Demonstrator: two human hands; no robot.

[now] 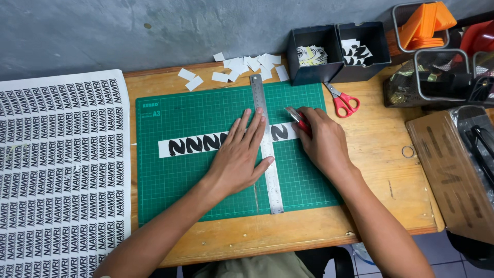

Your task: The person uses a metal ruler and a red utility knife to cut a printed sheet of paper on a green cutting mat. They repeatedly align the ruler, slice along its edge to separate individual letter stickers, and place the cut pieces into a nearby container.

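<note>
a long white paper strip printed with bold black letters (193,144) lies across the middle of a green gridded cutting mat (170,185), running from nine o'clock to three o'clock. a long steel ruler (268,159) crosses the strip upright, from twelve o'clock down to six o'clock. the left hand (237,157) lies flat with fingers spread, pressing on both the strip and the ruler's left edge; it grips nothing. the right hand (321,141), just at three o'clock of the ruler, is closed around a small red-handled craft knife (297,118), whose tip sits by the ruler's right edge at the strip's top.

the mat rests on a worn wooden table (381,154). at twelve o'clock of the mat lie loose white paper offcuts (247,66). at one o'clock stand two dark square boxes (337,49) holding cut pieces, with red-handled scissors (342,101) just below them. at nine o'clock a large white sheet of repeated black lettering (56,170) lies beside the mat.
</note>
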